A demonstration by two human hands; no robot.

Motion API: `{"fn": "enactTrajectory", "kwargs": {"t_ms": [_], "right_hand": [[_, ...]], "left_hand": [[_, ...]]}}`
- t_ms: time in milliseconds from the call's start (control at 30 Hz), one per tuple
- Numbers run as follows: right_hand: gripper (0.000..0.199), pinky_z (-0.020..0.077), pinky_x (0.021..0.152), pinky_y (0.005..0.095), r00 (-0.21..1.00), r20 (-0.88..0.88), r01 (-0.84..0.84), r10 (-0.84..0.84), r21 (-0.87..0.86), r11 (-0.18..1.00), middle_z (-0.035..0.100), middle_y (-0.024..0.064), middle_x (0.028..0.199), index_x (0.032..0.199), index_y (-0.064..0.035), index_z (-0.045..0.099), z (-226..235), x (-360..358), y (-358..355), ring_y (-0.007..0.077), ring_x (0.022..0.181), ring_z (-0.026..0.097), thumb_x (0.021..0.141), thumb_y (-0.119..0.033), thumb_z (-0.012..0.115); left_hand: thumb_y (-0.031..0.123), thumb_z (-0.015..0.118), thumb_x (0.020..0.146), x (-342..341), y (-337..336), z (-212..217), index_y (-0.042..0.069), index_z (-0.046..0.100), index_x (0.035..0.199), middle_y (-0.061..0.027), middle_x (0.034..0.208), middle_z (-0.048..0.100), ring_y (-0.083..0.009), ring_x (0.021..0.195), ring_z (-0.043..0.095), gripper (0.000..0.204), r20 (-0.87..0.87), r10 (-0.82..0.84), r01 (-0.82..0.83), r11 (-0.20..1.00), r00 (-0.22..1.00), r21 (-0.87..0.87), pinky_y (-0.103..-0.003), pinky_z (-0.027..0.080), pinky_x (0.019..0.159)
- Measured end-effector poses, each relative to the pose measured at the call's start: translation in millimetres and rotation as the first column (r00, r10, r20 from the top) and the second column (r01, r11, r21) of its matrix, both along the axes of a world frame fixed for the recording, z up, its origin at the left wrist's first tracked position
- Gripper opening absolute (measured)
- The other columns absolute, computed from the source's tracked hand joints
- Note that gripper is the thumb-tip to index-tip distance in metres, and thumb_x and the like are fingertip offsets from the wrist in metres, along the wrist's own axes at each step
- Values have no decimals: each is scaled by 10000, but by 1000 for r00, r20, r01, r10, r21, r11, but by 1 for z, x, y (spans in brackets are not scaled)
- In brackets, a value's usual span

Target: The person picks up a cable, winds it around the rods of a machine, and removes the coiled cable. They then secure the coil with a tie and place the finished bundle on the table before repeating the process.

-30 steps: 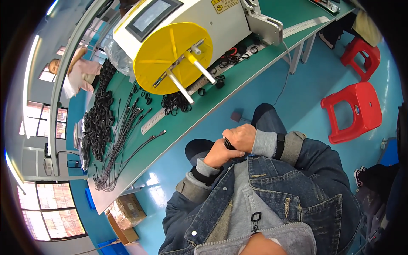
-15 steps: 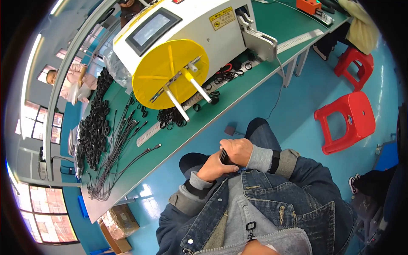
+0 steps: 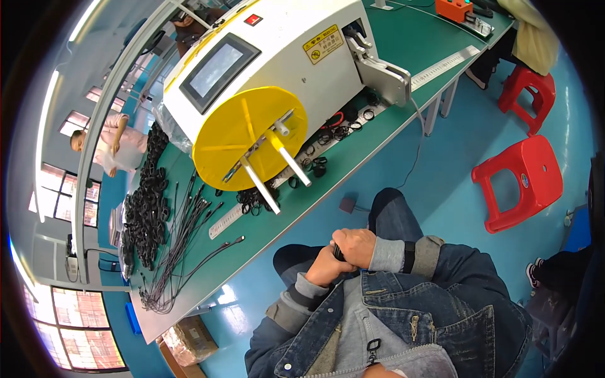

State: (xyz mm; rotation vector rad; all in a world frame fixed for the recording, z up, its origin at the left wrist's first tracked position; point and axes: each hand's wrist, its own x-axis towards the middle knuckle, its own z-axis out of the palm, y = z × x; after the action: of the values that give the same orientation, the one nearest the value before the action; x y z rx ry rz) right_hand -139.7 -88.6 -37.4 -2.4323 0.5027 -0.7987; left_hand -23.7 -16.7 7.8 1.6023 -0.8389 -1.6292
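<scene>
Close in front of my jacket, my left hand (image 3: 324, 267) and my right hand (image 3: 357, 247) are closed together around a small bundle of black cable (image 3: 339, 253). Fingers hide most of the bundle, so its ends cannot be made out. Beyond my hands stands a white winding machine (image 3: 277, 66). Its yellow disc (image 3: 233, 135) carries two metal pegs with no cable wound on them. Several loose black cables (image 3: 179, 252) lie straight on the green table, left of the disc. Farther left is a heap of coiled black cables (image 3: 146, 211).
A metal ruler strip (image 3: 227, 222) runs along the green table (image 3: 252, 242), with small black coils (image 3: 254, 201) under the disc. Red stools (image 3: 526, 183) stand on the right. A cardboard box (image 3: 192, 340) sits at the lower left. Another person (image 3: 120, 148) is at the far left.
Both hands still grip the cable bundle, now closer together and covering more of it. The view has tilted slightly, so the table and machine appear shifted.
</scene>
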Motion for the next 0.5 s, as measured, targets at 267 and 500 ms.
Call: {"fn": "enactTrajectory", "kwargs": {"t_ms": [267, 500], "right_hand": [[157, 467, 504, 407, 998, 27, 59, -62, 95, 994, 562, 155, 664, 804, -14, 454, -10, 1, -5, 321, 590, 587, 790, -142, 543], [176, 465, 522, 419, 993, -108, -21, 37, 146, 989, 576, 169, 694, 824, -8, 462, -20, 3, -8, 338, 617, 589, 780, -148, 558]], "left_hand": [[-25, 649, 605, -2, -8, -5, -41, 554, 864, -39, 786, 594, -134, 694, 560, 277, 86, 44, -28, 982, 995, -186, -271, 458, 606], [80, 608, 741, 16, -7, -25, -28, 573, 829, -50, 707, 596, -130, 637, 545, 144, 377, -242, 284, 957, 894, -60, -302, 438, 571]]}}
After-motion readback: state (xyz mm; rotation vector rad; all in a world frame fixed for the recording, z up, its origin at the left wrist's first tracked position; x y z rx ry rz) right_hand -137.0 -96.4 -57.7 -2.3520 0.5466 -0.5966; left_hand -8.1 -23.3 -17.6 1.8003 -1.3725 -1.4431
